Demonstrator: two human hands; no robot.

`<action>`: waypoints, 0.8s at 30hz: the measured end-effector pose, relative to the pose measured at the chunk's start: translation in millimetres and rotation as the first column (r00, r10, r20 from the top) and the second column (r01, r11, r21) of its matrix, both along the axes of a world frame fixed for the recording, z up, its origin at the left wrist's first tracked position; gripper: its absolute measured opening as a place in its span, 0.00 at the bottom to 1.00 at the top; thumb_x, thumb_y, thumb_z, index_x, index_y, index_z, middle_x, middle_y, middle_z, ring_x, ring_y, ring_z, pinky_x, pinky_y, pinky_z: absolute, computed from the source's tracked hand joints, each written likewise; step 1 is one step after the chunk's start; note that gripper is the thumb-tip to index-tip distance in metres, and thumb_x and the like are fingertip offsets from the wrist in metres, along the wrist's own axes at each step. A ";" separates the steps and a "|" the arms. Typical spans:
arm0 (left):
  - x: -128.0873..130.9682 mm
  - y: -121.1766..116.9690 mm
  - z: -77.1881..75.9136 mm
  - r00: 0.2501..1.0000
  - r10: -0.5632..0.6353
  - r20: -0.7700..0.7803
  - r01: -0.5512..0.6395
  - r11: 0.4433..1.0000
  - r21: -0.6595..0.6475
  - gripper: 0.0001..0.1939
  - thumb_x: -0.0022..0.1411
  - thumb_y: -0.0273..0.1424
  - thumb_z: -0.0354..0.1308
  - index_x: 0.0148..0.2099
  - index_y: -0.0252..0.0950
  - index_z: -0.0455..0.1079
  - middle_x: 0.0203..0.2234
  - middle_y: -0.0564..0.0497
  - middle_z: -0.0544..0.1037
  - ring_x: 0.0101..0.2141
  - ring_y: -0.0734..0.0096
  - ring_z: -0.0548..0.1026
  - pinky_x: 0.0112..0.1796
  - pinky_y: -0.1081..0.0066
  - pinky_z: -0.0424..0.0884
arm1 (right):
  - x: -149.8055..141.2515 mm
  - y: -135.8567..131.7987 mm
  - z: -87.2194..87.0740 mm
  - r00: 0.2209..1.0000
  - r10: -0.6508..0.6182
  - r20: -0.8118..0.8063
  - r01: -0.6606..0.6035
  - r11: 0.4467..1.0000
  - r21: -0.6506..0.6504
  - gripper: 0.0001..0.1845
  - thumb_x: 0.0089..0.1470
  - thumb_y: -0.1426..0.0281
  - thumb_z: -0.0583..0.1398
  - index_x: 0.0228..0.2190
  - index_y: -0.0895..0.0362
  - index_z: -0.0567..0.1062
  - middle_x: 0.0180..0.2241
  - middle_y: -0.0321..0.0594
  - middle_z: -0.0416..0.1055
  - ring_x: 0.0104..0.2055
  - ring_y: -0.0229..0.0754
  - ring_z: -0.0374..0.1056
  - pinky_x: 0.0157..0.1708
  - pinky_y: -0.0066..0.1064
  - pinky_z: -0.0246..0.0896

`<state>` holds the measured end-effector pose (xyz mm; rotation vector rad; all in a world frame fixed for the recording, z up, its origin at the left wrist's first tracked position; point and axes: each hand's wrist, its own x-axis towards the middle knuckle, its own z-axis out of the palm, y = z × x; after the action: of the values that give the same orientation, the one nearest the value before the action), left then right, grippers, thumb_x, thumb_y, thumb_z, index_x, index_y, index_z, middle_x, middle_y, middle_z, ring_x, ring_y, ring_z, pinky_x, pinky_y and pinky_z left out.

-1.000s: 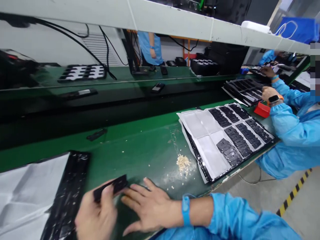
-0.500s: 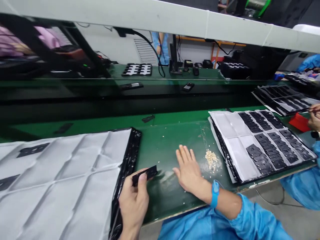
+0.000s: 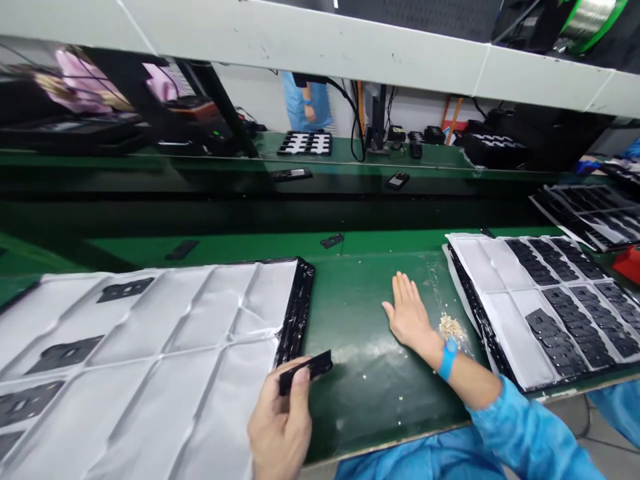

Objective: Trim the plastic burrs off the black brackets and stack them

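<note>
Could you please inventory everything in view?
Bench: one, green, centre
Left tray stack: one, black and white, foreground
Right tray stacks: two, black and white, right
Flat pieces: many, black, on these stacks
Bits: one pile, pale, on the bench
Loose pieces: at least two, black, bench's far side
Devices: two, black, behind the bench
Small tray: one, black and white, background
Object: one, red, right edge
Spool: one, silver, upper right
Beam: one, white, top
Person: at least one, blue clothing, background
Left hand: one, foreground, holding a black piece
Right hand: one, centre right, palm down

Left grip [image 3: 284, 415] pinched; right grip [image 3: 411, 320] flat, palm down
</note>
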<state>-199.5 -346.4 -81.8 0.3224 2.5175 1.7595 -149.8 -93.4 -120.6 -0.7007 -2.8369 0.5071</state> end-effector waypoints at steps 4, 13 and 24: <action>-5.1 3.0 -9.1 0.993 -0.116 0.019 0.116 0.993 0.013 0.21 0.69 0.52 0.57 0.46 0.41 0.76 0.39 0.47 0.85 0.39 0.56 0.85 0.42 0.65 0.82 | 18.8 -6.0 4.0 0.999 -0.007 -0.040 0.007 1.000 -0.009 0.38 0.63 0.83 0.50 0.73 0.67 0.56 0.75 0.61 0.48 0.73 0.57 0.58 0.68 0.52 0.61; 11.9 13.4 -40.9 0.957 -0.267 -0.115 0.255 0.961 -0.110 0.18 0.75 0.41 0.50 0.60 0.45 0.72 0.59 0.41 0.79 0.61 0.51 0.76 0.62 0.47 0.73 | -138.6 9.9 19.4 0.963 0.250 -0.103 -0.254 0.967 -0.029 0.28 0.67 0.76 0.57 0.66 0.67 0.70 0.71 0.53 0.61 0.75 0.52 0.55 0.74 0.42 0.48; 4.9 131.8 -59.8 0.903 -0.365 -0.228 0.330 0.927 -0.177 0.14 0.75 0.32 0.45 0.50 0.34 0.70 0.69 0.30 0.67 0.72 0.46 0.60 0.70 0.36 0.52 | 68.4 7.1 -16.5 0.941 -0.050 -0.334 0.028 0.997 -0.070 0.30 0.57 0.87 0.49 0.52 0.62 0.82 0.60 0.55 0.76 0.60 0.50 0.76 0.62 0.45 0.72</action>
<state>-194.6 -214.6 -141.6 0.9837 2.5172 1.4839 -81.4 -86.2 -137.1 -0.6125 -2.4935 0.6456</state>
